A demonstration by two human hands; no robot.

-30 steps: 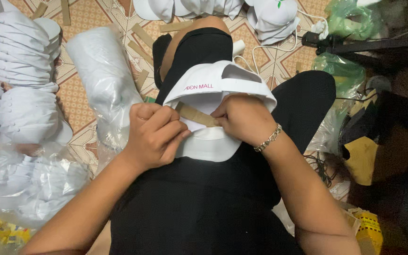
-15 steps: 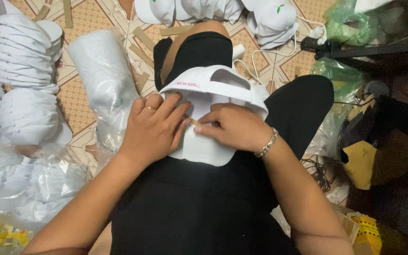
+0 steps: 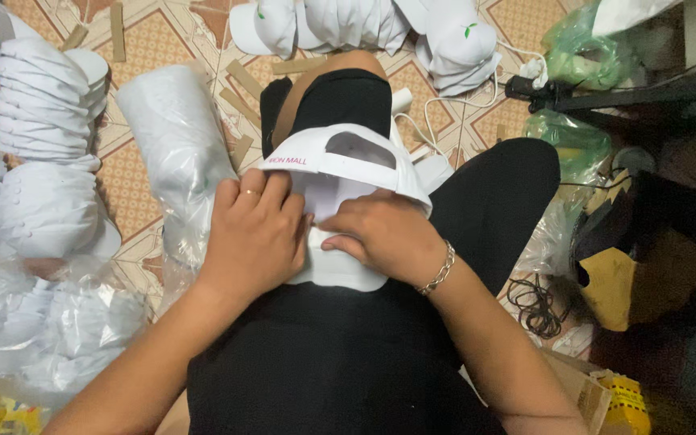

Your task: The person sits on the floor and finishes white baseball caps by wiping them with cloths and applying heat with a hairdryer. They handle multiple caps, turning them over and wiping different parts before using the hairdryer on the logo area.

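Head view: I see the white cap lying on my lap, brim near, both grips pressed flat on its middle, left hand and right hand equally close.

Cap: white cloth, matt, smooth weave; stiff brim with stitched edge. Pressed flat under left hand and right hand. Ring on left hand: metal, yellow, shiny. Bracelet on right wrist: metal chain, bright. Trousers: black cloth, matt. Stacked caps: same white matt cloth. Bag beside the lap: clear plastic film, glossy, creased; more such film at lower left. Green bags: thin plastic, shiny, crumpled. Strips on floor: brown card, matt. Floor: patterned tile, smooth, dull sheen. Cable: white plastic, smooth.
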